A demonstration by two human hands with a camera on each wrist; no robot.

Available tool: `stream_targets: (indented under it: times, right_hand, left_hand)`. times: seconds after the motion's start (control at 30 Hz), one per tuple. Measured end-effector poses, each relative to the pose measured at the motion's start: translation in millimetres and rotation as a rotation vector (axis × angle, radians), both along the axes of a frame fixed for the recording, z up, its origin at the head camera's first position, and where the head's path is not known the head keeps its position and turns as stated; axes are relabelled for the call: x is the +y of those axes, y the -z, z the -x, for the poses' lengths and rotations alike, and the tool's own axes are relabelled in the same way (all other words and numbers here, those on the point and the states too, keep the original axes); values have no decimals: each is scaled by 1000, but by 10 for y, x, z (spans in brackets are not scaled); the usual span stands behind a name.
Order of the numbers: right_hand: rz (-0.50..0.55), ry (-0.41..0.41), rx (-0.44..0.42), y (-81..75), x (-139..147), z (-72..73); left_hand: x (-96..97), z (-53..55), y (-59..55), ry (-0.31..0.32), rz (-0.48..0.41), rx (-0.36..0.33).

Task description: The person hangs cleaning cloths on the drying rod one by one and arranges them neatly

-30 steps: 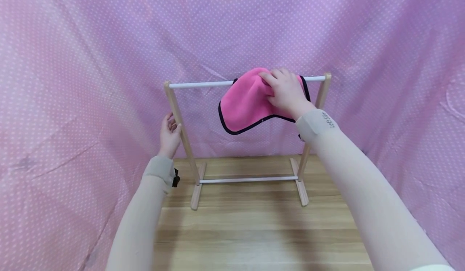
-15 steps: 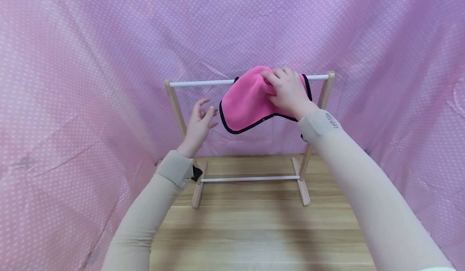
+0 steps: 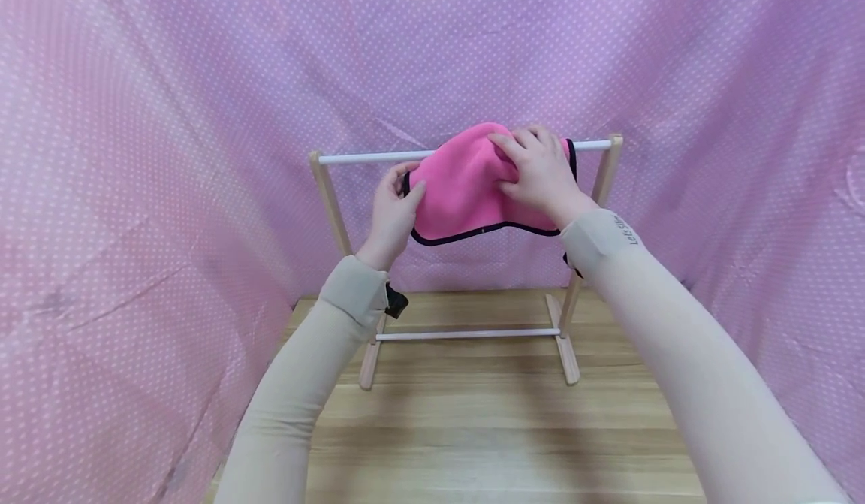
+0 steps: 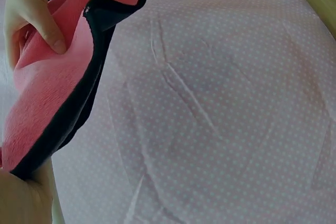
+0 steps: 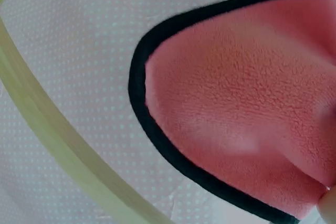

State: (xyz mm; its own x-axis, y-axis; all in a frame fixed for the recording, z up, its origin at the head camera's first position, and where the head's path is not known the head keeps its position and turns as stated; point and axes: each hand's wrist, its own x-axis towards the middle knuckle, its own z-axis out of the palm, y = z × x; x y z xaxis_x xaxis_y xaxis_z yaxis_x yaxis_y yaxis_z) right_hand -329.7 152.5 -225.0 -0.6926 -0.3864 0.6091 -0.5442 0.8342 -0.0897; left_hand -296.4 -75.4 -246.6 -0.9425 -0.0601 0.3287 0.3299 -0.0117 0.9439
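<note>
A pink fleece cloth (image 3: 459,188) with black edging hangs over the white top bar (image 3: 375,158) of a wooden rack. My left hand (image 3: 393,222) pinches its left edge, thumb in front and fingers behind. On the cloth's upper right, my right hand (image 3: 541,170) grips the fabric between thumb and fingers, creasing it. In the left wrist view the right hand (image 4: 31,19) shows above, and part of the left hand (image 4: 23,198) below at the black border. The right wrist view has a rounded corner of the cloth (image 5: 226,93) close up, with just a fingertip at the edge.
The rack's right post (image 3: 604,177) stands beyond the right hand, and its left post (image 3: 330,203) is left of the left hand. A lower white bar (image 3: 466,334) joins the feet on the wood-patterned floor (image 3: 500,429). Pink dotted fabric (image 3: 236,113) surrounds the back and sides.
My left hand has left the rack's left post, moved right and taken hold of the cloth's left edge. My right hand has kept its grip on the cloth, nearly still.
</note>
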Motion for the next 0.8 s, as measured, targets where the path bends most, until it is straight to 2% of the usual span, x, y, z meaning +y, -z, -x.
stream_targets:
  times: [0.17, 0.3, 0.4, 0.47, 0.57, 0.7, 0.8]
  right_hand:
    - [95, 31, -39, -18, 86, -49]
    - [300, 96, 42, 39, 219, -97]
    - [434, 125, 112, 101, 323, -139]
    - [495, 132, 129, 135, 365, -161]
    - [555, 172, 71, 147, 400, -197]
    - [574, 226, -61, 107, 415, -228]
    - [580, 191, -164, 69, 406, -233]
  left_hand:
    - [33, 57, -33, -47, -107, 31]
    - [39, 87, -43, -53, -167, 28]
    - [45, 91, -50, -64, -171, 26]
    - [40, 86, -47, -70, -164, 32]
    - [26, 91, -42, -77, -131, 43]
    - [0, 134, -59, -72, -71, 65]
    - [-27, 183, -101, -60, -36, 88]
